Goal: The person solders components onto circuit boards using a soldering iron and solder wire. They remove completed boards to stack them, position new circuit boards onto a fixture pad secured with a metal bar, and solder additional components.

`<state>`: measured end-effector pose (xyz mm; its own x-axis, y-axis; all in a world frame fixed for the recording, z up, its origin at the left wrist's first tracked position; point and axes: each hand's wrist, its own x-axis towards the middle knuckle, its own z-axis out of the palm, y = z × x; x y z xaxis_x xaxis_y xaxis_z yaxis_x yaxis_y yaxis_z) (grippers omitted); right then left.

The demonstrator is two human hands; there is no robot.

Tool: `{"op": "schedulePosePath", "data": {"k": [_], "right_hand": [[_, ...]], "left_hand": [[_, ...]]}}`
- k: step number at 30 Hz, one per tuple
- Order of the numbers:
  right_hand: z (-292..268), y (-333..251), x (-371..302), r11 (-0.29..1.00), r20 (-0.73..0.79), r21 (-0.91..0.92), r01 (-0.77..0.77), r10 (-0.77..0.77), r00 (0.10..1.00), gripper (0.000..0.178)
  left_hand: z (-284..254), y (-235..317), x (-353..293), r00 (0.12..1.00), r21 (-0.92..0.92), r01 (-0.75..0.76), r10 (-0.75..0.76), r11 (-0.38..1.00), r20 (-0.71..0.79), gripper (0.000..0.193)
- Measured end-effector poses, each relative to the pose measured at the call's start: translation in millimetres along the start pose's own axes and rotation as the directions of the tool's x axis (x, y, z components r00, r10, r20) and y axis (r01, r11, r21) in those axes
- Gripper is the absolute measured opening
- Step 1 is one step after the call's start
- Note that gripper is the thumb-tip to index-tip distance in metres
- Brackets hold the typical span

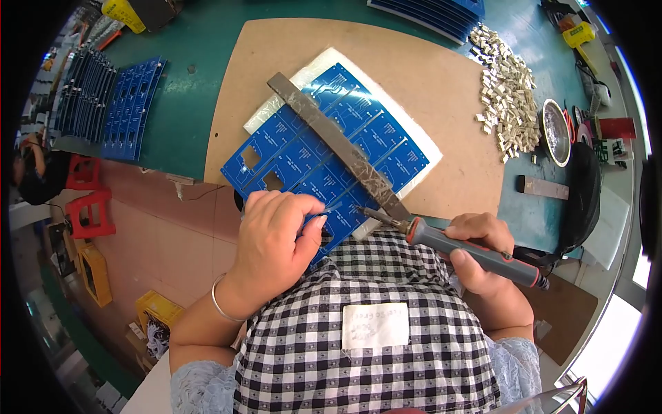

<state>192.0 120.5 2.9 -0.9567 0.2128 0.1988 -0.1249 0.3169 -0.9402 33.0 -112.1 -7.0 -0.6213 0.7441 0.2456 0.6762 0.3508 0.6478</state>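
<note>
My right hand (480, 250) grips a grey and red soldering iron (476, 254). Its thin tip points left, at the near edge of a blue circuit board panel (358, 124). My left hand (276, 231) is over the panel's near left part, thumb and forefinger pinched together. Something thin seems to stick out of that pinch toward the iron's tip, too fine to name. A dark, scuffed metal bar (338, 141) lies diagonally across the panel. Beneath the panel is a white, plastic-wrapped pad (431, 155), resting on a brown board (276, 52).
Small pale metallic parts (507, 96) are heaped at right, beside a round metal bowl (556, 132) and a short metal block (543, 187). More blue panels stand in a row (131, 107) at left and in a stack (434, 17) at the far edge. Red stools (92, 214) stand lower left.
</note>
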Motion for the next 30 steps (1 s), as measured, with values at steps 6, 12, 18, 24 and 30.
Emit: {"op": "schedulePosePath", "data": {"k": [6,12,18,24,30], "right_hand": [[3.1,0.4,-23.4,0.993,-0.152,0.122,-0.008,0.026,0.988,0.024],[10.3,5.8,-42.1,0.986,-0.143,0.160,-0.043,0.066,0.988,0.024],[13.3,9.7,-41.4,0.991,-0.136,0.128,-0.027,0.044,0.990,0.024],[15.0,10.0,-37.5,0.989,-0.109,0.137,-0.046,0.062,0.992,0.023],[16.1,12.0,-31.9,0.989,-0.092,0.149,-0.020,0.034,0.995,0.023]], "left_hand": [[8.8,1.9,-4.1,0.987,0.091,-0.159,0.157,0.983,0.030,0.016],[20.1,4.6,-1.1,0.968,0.168,-0.252,0.246,0.953,0.057,0.020],[22.9,4.5,-0.2,0.969,0.200,-0.246,0.243,0.948,0.044,0.021],[23.6,4.2,-0.3,0.970,0.198,-0.241,0.242,0.950,0.021,0.021],[23.5,3.6,1.0,0.973,0.214,-0.228,0.228,0.950,0.029,0.021]]}}
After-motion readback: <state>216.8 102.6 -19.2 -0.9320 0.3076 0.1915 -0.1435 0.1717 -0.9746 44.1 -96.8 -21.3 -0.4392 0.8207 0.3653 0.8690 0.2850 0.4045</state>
